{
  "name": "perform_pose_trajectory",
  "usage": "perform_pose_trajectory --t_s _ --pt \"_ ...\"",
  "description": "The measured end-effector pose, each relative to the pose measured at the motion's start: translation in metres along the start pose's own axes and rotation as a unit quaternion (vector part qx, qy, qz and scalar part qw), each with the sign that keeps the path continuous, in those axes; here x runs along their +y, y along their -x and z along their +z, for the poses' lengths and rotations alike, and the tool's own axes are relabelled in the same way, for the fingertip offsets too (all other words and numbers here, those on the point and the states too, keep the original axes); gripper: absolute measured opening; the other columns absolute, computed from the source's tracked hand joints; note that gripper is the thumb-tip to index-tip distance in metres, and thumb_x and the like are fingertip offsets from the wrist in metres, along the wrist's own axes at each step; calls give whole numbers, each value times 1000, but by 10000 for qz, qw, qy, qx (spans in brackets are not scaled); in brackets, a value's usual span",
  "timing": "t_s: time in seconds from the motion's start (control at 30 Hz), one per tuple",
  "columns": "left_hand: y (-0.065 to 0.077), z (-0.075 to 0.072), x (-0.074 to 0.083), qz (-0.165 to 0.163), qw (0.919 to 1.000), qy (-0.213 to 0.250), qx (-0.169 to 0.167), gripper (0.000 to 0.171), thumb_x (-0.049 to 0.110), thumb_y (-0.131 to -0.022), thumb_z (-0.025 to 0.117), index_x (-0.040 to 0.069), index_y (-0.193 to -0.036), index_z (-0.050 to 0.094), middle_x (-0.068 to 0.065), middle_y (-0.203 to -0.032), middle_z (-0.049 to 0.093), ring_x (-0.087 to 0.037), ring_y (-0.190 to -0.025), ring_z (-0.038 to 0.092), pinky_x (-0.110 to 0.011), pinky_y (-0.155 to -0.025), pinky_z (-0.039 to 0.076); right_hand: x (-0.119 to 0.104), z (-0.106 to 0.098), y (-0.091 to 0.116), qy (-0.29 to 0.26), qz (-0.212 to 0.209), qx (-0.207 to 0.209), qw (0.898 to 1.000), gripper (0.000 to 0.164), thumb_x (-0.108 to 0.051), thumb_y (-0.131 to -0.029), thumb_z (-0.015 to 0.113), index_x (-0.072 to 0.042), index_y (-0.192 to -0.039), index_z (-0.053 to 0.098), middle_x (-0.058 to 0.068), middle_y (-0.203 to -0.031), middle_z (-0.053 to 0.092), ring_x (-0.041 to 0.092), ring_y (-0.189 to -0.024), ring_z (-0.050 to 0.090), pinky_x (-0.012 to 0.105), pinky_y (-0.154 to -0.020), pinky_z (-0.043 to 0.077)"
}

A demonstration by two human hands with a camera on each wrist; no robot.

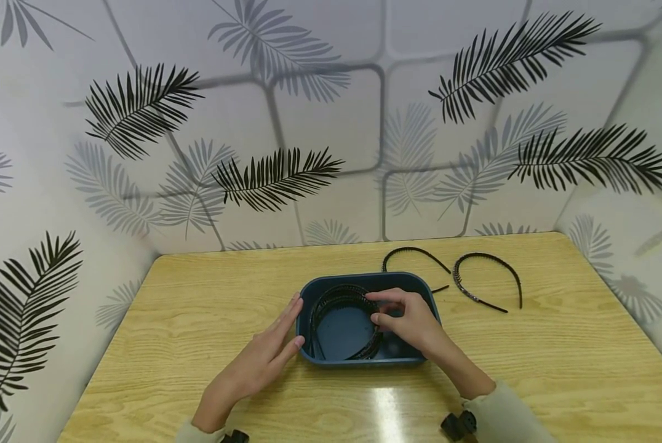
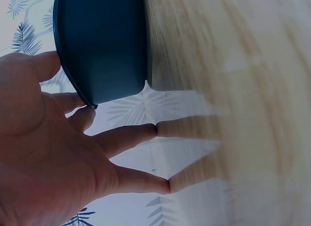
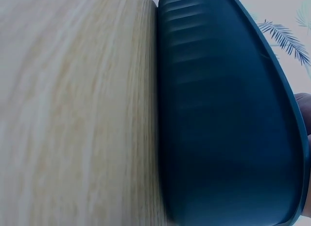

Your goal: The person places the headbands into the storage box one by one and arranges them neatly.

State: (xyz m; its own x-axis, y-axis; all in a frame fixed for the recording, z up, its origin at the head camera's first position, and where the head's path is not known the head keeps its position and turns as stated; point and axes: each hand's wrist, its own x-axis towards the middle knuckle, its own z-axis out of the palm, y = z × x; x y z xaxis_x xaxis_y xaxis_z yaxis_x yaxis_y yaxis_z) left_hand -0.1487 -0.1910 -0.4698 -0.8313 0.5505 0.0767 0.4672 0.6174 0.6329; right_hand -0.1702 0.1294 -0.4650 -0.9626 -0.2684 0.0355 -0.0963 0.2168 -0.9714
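A dark blue rectangular bin (image 1: pixel 364 363) stands on the table, holding a bundle of black headbands (image 1: pixel 339 296) that fills its left and middle part. With straight, spread fingers my left hand (image 1: pixel 256 363) touches the bin's left end. In the left wrist view, thumb and some fingers of that hand meet the rim, while two other fingertips rest on the table. Reaching over the right side, my right hand (image 1: pixel 411 323) pinches the headbands' right edge between thumb and fingers. The right wrist view has mostly the bin's outer wall (image 3: pixel 228 114), with a bit of that hand at the edge.
Two more black headbands lie on the wooden table (image 1: pixel 198 320) behind and right of the bin: one headband (image 1: pixel 419 249) partly hidden by the bin, another headband (image 1: pixel 488 255) farther right. A leaf-patterned wall covering (image 1: pixel 331 123) rises behind the table and along its sides.
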Motion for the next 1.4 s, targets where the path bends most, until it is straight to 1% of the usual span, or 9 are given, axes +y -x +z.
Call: perform_pose_trajectory --t_s 0.17,0.3,0.4,0.57,0.9,1.17,1.23,1.33,1.4 --pt "0 0 0 -37 10000 45 -37 66 38 -112 42 16 -167 12 7 -171 4 -16 -154 15 -53 -120 26 1 1 0 282 -31 88 9996 40 2 -92 75 -1 -131 69 19 -121 62 27 -93 65 29 -73 61" --pt "0 -1 1 -34 10000 63 -41 66 37 -112 43 16 -167 13 2 -172 6 -17 -155 15 -56 -119 26 1 2 0 366 -51 146 9992 42 3 -90 76 -2 -132 69 17 -126 62 26 -94 66 29 -71 61" --pt "0 -1 1 -37 10000 63 -29 65 35 -112 43 16 -167 13 -2 -172 8 -17 -155 16 -57 -119 26 1 2 0 412 -79 164 9990 42 3 -90 76 -2 -131 70 17 -126 63 27 -95 66 28 -71 61" --pt "0 0 1 -29 10000 58 1 65 32 -112 45 15 -167 14 -3 -172 9 -17 -155 16 -54 -120 27 2 2 0 439 -112 143 9989 40 3 -90 76 -1 -130 70 18 -125 63 28 -95 67 29 -71 61" --pt "0 0 1 -66 10000 49 15 66 30 -112 46 16 -167 14 3 -172 7 -16 -155 15 -53 -120 26 4 4 -1 704 9 170 9974 41 5 -89 77 -3 -129 71 16 -124 63 25 -95 67 27 -68 60" --pt "0 0 1 -11 10000 67 15 65 35 -112 44 15 -167 14 1 -172 7 -16 -155 15 -53 -120 26 1 4 -1 849 10 275 9960 39 2 -89 77 -5 -127 72 15 -125 64 25 -96 67 26 -68 59" --pt "0 0 1 -17 10000 66 4 65 34 -112 44 15 -167 13 3 -172 6 -16 -155 14 -53 -120 26 1 3 0 895 -2 324 9955 38 0 -90 78 -6 -127 73 14 -126 64 25 -99 66 26 -69 59" --pt "0 1 1 -19 10000 88 -11 65 34 -112 44 16 -167 13 3 -172 6 -16 -155 14 -53 -120 26 1 2 0 972 -67 402 9944 35 -3 -91 78 -9 -125 74 12 -127 64 25 -100 65 29 -72 58" --pt "0 1 1 -26 9999 106 -16 65 33 -112 44 16 -167 13 5 -172 5 -16 -155 15 -52 -120 26 1 2 -1 977 -124 450 9941 34 -4 -92 77 -10 -125 75 12 -127 64 23 -96 67 32 -74 57"
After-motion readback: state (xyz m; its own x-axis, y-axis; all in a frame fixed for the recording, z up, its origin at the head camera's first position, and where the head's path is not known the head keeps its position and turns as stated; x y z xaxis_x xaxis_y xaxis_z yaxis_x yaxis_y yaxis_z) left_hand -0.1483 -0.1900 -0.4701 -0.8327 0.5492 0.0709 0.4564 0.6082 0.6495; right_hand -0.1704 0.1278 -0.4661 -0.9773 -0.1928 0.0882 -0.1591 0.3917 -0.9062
